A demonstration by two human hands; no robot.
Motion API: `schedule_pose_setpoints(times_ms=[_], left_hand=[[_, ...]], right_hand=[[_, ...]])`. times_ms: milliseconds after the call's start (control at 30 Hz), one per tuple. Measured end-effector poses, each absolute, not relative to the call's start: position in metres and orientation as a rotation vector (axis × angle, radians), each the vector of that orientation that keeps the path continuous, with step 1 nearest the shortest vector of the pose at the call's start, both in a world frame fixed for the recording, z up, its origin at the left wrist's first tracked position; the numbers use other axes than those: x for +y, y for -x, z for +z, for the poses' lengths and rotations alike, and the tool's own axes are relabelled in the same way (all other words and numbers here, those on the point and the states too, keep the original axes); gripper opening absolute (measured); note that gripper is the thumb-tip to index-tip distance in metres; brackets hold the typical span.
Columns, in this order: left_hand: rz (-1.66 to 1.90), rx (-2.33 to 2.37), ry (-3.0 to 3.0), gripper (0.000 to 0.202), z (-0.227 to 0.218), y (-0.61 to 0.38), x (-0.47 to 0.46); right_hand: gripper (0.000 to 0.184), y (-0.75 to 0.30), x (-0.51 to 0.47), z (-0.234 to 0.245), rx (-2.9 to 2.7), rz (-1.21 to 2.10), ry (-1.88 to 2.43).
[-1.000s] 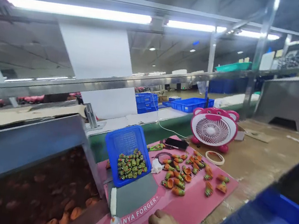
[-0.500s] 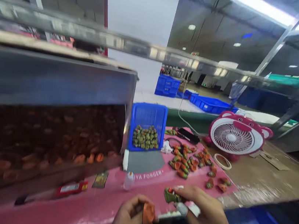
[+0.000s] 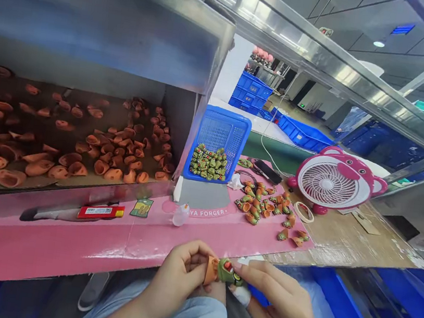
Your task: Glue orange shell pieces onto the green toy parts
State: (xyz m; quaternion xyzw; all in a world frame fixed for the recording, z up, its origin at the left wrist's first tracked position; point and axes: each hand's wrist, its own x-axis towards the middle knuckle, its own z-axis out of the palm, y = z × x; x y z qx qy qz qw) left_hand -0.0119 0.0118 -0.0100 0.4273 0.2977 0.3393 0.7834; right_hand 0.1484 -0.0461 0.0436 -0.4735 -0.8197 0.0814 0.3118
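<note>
My left hand (image 3: 179,275) pinches a small orange toy piece (image 3: 212,270) over my lap. My right hand (image 3: 281,306) pinches a green toy piece (image 3: 228,272) and presses it against the orange one; a white bit shows under its fingers. Both hands sit just in front of the pink mat's (image 3: 106,239) near edge. Several joined orange-and-green pieces (image 3: 258,205) lie on the mat beyond. A blue basket (image 3: 220,131) leans behind them with green pieces (image 3: 208,162) in it.
A metal bin (image 3: 69,133) at left holds many loose orange pieces. A small glue bottle (image 3: 180,214) and a red tube (image 3: 101,211) rest on the mat. A pink bear fan (image 3: 329,182) and tape roll (image 3: 303,212) stand right. A blue crate (image 3: 336,313) is at lower right.
The view has swung left and down. My left hand came into view with the orange piece, my right picked up the green piece, and now both pieces meet.
</note>
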Motion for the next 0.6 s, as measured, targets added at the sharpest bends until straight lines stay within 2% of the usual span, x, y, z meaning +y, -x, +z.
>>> schedule_pose_setpoints(times_ms=[467, 600], left_hand=[[0.705, 0.673, -1.026, 0.003, -0.0093, 0.0091, 0.0128], [0.723, 0.73, -0.999, 0.01, -0.0105, 0.0052, 0.0118]], right_hand=[[0.037, -0.1427, -0.0459, 0.0354, -2.282, -0.015, 1.139], [0.038, -0.1409, -0.045, 0.033, -2.257, -0.017, 1.138]])
